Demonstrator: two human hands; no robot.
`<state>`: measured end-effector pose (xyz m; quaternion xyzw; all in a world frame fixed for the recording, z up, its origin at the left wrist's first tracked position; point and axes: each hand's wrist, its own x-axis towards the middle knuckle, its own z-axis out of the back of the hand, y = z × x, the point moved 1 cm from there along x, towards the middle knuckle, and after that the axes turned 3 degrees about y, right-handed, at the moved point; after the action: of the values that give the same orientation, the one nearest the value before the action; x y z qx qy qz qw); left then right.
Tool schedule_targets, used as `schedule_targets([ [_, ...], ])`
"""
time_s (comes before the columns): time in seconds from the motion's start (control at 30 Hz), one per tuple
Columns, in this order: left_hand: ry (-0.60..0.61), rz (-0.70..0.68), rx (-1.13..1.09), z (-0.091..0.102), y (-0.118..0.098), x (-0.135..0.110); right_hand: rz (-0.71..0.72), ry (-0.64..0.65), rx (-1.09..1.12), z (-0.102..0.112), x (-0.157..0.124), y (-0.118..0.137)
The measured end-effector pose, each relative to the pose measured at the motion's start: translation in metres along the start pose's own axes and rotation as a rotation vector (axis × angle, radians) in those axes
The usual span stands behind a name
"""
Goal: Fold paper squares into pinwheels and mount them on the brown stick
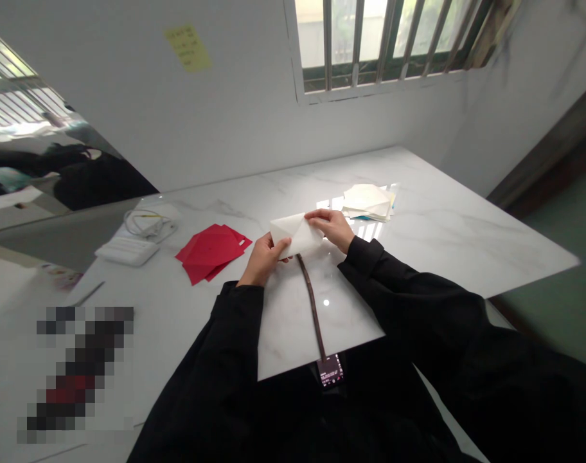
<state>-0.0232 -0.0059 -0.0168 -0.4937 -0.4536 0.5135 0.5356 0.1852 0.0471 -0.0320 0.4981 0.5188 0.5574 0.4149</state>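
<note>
Near the centre of the head view, on the marble table (442,225), the left hand (263,260) and right hand (329,230) both pinch a folded white paper (297,235); red sheets (211,252) lie to its left, a cream paper stack (367,201) beyond it. Even pressure along the fold would keep it neat.

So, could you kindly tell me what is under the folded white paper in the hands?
A dark brown strap emerges from below the near edge of the folded white paper, lying on the white marble table top. The rest beneath the paper is covered and cannot be seen.
</note>
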Motion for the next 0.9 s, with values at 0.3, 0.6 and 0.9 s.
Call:
schedule_targets([
  [0.3,-0.029,-0.094,-0.158,0.006,-0.003,0.003,-0.14,-0.209,0.318,0.002,0.005,-0.006],
  [0.6,-0.064,-0.326,0.185,-0.004,0.003,0.001,-0.086,-0.133,0.304,-0.012,-0.003,-0.008],
  [0.9,-0.185,-0.296,0.083,0.003,0.001,0.005,-0.033,0.034,0.135,-0.009,-0.002,-0.002],
])
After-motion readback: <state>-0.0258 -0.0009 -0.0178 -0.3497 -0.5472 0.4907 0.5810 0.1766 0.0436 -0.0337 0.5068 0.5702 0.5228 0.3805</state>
